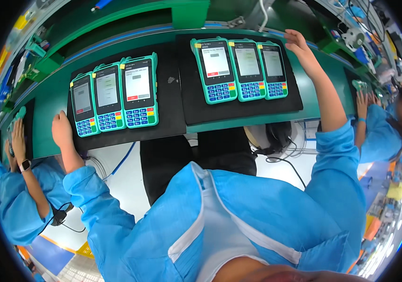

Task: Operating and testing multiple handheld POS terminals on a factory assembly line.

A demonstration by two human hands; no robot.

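Observation:
Three teal handheld payment terminals lie face up in a row on the left black mat (169, 110): a left one (84, 105), a middle one (108, 96) and a right one (138, 91). Another three, a left one (217, 70), a middle one (248, 70) and a right one (273, 70), lie on the right black mat (257, 107). All screens are lit, with coloured keypads below. My left hand (62, 131) is curled closed beside the leftmost terminal, with nothing visible in it. My right hand (299, 47), fingers apart, is beside the rightmost terminal's upper corner, holding nothing.
Both mats lie on a green bench (46, 129) with a raised green ledge (130, 23) behind. Co-workers sit on both sides; one hand with a watch (18, 141) shows at left, another hand (361, 104) at right. Cables (285, 160) hang under the bench.

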